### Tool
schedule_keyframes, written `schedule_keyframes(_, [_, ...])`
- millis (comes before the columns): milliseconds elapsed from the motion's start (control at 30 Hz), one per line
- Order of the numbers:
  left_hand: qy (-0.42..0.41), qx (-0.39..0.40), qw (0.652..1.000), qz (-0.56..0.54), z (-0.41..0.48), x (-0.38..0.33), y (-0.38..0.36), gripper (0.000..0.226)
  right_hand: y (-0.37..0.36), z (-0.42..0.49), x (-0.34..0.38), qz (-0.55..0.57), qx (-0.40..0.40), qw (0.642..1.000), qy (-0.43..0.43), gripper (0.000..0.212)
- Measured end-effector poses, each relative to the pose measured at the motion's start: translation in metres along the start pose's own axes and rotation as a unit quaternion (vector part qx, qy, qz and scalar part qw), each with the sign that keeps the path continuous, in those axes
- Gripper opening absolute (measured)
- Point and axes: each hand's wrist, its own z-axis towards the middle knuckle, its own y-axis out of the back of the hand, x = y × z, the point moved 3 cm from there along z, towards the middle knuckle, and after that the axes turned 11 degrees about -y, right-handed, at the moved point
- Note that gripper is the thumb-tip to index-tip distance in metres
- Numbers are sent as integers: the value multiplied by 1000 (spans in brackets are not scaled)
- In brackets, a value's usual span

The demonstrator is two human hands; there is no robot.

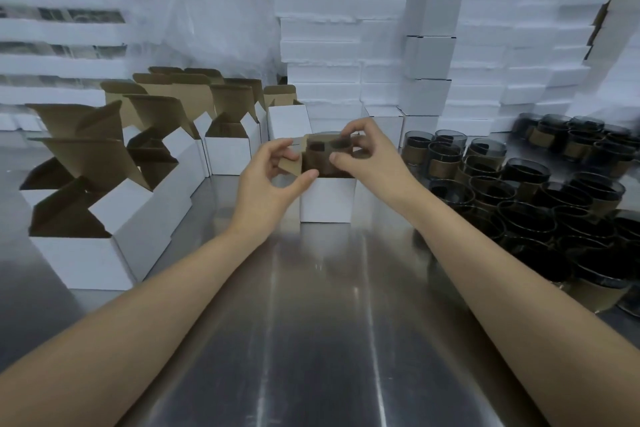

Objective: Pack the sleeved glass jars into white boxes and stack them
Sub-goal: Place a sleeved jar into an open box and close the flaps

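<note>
A small white box (pixel 327 199) stands open at the middle of the steel table. A glass jar in a brown sleeve (pixel 320 152) sits partly inside it, its top above the rim. My left hand (pixel 268 177) pinches the box's left brown flap between thumb and fingers. My right hand (pixel 360 152) grips the jar's rim from the right. Sleeved dark glass jars (pixel 512 191) crowd the table to the right. A column of closed white boxes (pixel 429 55) rises behind them.
Several open white boxes with brown flaps raised (pixel 138 184) stand in rows on the left. Walls of white foam and stacked boxes (pixel 332 45) close off the back. A clear plastic bag (pixel 207 10) hangs at the back left. Bare steel tabletop (pixel 322 322) lies between my forearms.
</note>
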Motion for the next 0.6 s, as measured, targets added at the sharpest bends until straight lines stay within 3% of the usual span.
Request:
schedule_keyframes(167, [12, -10, 1000, -18, 1, 3, 1, 47, -3, 4, -5, -38, 40, 998, -6, 19])
schedule_keyframes(300, [9, -10, 1000, -24, 1, 3, 1, 48, -4, 10, -13, -66, 18, 998, -5, 24])
schedule_keyframes(367, [12, -8, 1000, -14, 2, 4, 1, 54, -6, 8, -18, -23, -40, 999, -3, 32])
schedule_keyframes(467, [55, 11, 998, 7, 4, 11, 1, 78, -10, -4, -31, 129, -163, 978, -19, 35])
schedule_keyframes(533, [102, 40, 994, -2, 6, 17, 1, 82, -17, -9, -39, 180, -160, 970, -32, 33])
schedule_keyframes(600, [109, 89, 990, -21, 5, 20, -2, 66, -23, -9, -42, 193, -119, 974, -25, 38])
